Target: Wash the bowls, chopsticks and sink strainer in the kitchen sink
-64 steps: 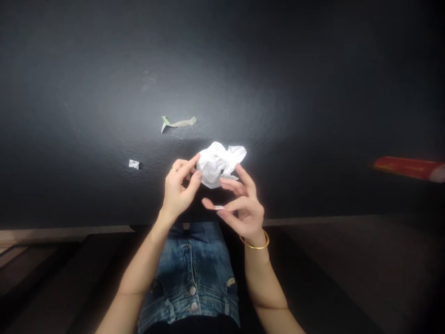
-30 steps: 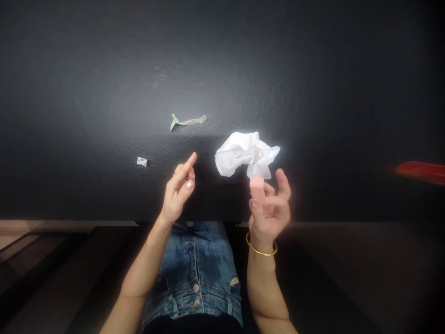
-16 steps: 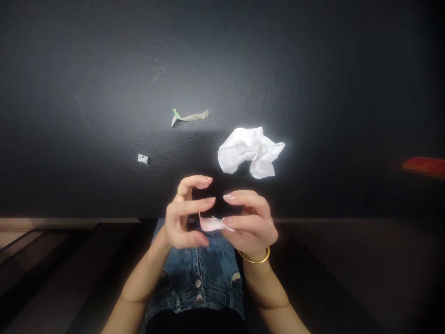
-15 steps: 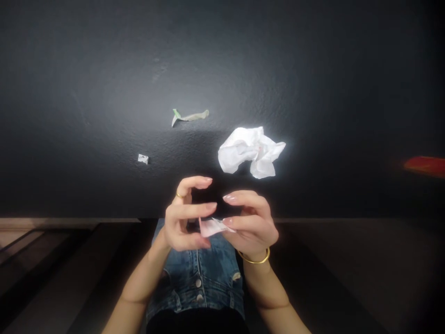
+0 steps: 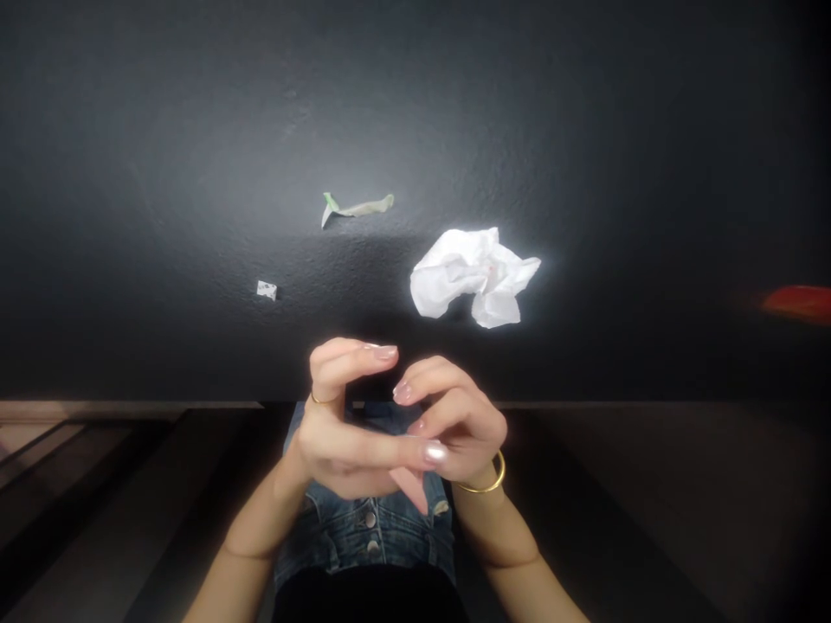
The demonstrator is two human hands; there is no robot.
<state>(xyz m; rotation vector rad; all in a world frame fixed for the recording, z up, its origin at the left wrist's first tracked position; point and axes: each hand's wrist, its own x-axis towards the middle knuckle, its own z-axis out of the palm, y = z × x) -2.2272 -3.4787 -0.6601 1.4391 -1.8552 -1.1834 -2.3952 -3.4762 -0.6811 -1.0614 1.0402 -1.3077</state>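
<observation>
Both hands meet just in front of the table's near edge, above my lap. A small pink piece of paper point(image 5: 411, 490) is pinched between them, mostly covered by fingers, with one pointed corner hanging below. My left hand point(image 5: 347, 424) presses it with thumb and index finger, the index reaching across to the right; its other fingers curl above. My right hand point(image 5: 458, 415) has its fingers bent over the paper's far side. Beyond the hands lies a crumpled white tissue-like sheet point(image 5: 454, 260).
On the black table point(image 5: 162, 190) lie a curled pale green strip point(image 5: 363, 208) and a small white scrap with dark marks point(image 5: 267, 290). A blurred red object point(image 5: 802, 303) sits at the far right.
My left index finger has swung down and right across the paper, which is now folded or turned so that only a pink corner shows. The view has shifted slightly.
</observation>
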